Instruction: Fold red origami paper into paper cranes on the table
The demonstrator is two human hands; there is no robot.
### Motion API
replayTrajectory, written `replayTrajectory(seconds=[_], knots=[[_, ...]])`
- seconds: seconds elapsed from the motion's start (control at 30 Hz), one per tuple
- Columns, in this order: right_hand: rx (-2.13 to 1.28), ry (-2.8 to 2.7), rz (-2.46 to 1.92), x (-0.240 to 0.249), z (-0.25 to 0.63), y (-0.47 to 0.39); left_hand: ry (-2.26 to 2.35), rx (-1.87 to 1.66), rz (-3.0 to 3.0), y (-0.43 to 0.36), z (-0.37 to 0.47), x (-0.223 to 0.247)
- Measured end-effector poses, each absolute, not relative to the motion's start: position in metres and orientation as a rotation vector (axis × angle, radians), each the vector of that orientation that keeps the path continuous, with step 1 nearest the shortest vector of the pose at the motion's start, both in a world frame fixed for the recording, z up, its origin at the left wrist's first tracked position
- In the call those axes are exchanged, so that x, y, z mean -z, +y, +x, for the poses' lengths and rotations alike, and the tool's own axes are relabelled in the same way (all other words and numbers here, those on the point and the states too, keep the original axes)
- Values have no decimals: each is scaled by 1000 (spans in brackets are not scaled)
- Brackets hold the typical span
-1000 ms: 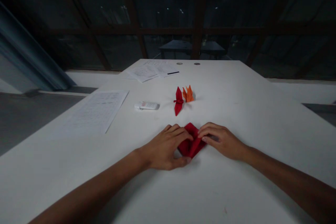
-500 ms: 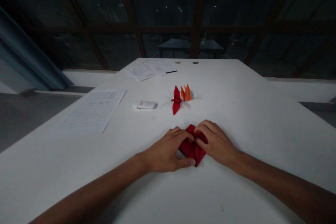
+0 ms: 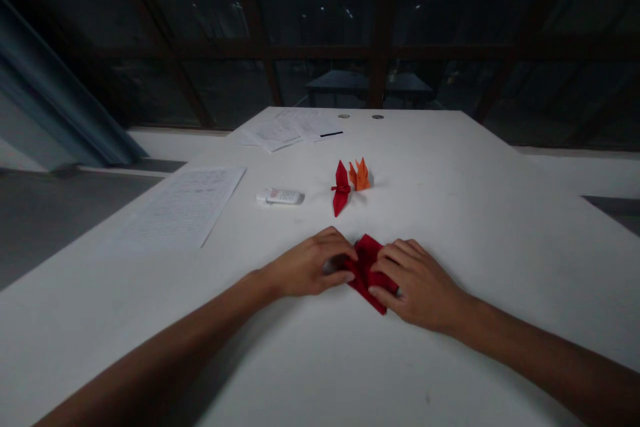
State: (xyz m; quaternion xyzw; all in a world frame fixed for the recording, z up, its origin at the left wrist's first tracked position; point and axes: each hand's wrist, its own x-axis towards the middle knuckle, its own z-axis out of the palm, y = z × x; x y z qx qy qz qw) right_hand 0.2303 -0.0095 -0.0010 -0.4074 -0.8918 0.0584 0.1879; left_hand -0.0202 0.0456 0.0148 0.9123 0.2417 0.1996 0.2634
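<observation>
Between my hands a folded sheet of red origami paper (image 3: 367, 252) lies on the white table (image 3: 320, 360). My left hand (image 3: 320, 263) pinches its left edge between thumb and fingers. On the paper's right part rests my right hand (image 3: 415, 283), its fingers curled over and gripping it; they hide that side of the folds. Just beyond my hands stands a finished red paper crane (image 3: 341, 190) with spread wings. Right behind it, an orange paper crane (image 3: 360, 175) sits close by.
A white bottle-like item with printed text (image 3: 280, 196) lies left of the cranes. Printed sheets (image 3: 175, 210) cover the table's left side, with more papers (image 3: 280, 130) and a black pen-like stick (image 3: 331, 134) at the back. Two small round discs (image 3: 377, 117) are near the far edge.
My left hand has drawn back to the left from the paper's middle and lower tip, now holding its left edge. My right hand has come lower over the right part. The paper has turned slightly.
</observation>
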Motion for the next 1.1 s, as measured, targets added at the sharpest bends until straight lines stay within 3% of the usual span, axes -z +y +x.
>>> replayTrajectory(seconds=[0.73, 1.1], knots=[[-137, -2458, -1116, 4, 221, -20, 1028, -620, 2494, 36, -8, 0], [-185, -2459, -1151, 5, 221, -19, 980, -721, 2280, 35, -6, 2]])
